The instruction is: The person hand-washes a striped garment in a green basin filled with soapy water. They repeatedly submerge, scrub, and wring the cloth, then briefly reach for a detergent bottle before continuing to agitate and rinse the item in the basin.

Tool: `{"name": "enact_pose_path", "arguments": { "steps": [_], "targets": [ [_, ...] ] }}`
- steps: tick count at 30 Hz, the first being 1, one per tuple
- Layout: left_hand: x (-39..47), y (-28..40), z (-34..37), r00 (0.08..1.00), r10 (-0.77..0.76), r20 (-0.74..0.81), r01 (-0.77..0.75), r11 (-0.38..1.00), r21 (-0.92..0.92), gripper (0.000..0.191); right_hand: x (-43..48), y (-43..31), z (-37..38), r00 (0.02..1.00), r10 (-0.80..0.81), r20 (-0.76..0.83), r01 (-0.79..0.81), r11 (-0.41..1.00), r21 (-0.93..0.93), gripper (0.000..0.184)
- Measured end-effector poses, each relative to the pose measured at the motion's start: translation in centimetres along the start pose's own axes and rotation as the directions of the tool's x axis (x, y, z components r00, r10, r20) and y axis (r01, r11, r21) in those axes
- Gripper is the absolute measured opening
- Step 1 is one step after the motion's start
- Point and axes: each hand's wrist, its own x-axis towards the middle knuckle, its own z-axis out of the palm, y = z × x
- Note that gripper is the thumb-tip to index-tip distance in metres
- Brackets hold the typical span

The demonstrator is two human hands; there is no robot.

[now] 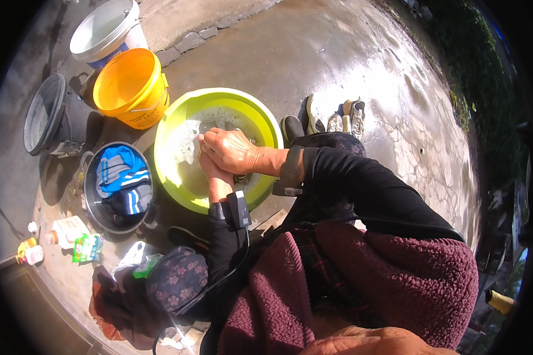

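A lime-green plastic basin [272, 117] holds cloudy water with white suds [184, 144]. Above the water, my right hand [225, 148] lies across my left hand [212, 166], and the two press together. Whatever may be between the palms is hidden. Under my right wrist, part of a dark patterned item [242, 178] shows in the basin; its kind is unclear. A strap with a small black device [239, 209] sits at my left wrist, and a grey band [291, 171] circles the right.
Left of the basin stand a yellow bucket [126, 84], a white bucket [95, 37], a grey bucket [49, 115] and a metal pot [89, 195] with blue and grey clothes [122, 171]. Bottles [69, 233] and a green pouch [86, 248] lie nearby. Several shoes [315, 115] stand to the right.
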Motion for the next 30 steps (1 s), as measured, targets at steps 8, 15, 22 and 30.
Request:
{"name": "enact_pose_path", "arguments": {
  "steps": [8,15,22,30],
  "targets": [
    [-0.1,0.1,0.5,0.911,0.067,-0.408,0.021,0.978,0.206,0.051,0.5,-0.3,-0.7,0.972,0.152,-0.18,-0.166,0.984,-0.064,0.02],
    [-0.1,0.2,0.4,0.951,0.002,-0.308,0.055,0.982,0.179,0.044,0.6,-0.4,-0.6,0.979,0.129,-0.157,-0.137,0.99,-0.036,0.021],
    [-0.8,1.4,-0.3,0.991,-0.11,-0.069,0.11,0.994,-0.005,0.043,0.1,-1.9,-1.1,0.99,-0.033,0.138,0.031,0.999,0.018,0.02],
    [0.3,1.9,1.6,0.928,0.083,-0.364,-0.015,0.982,0.186,0.051,2.1,3.5,-0.7,0.923,0.385,-0.004,-0.382,0.917,0.118,0.031]
  ]
}}
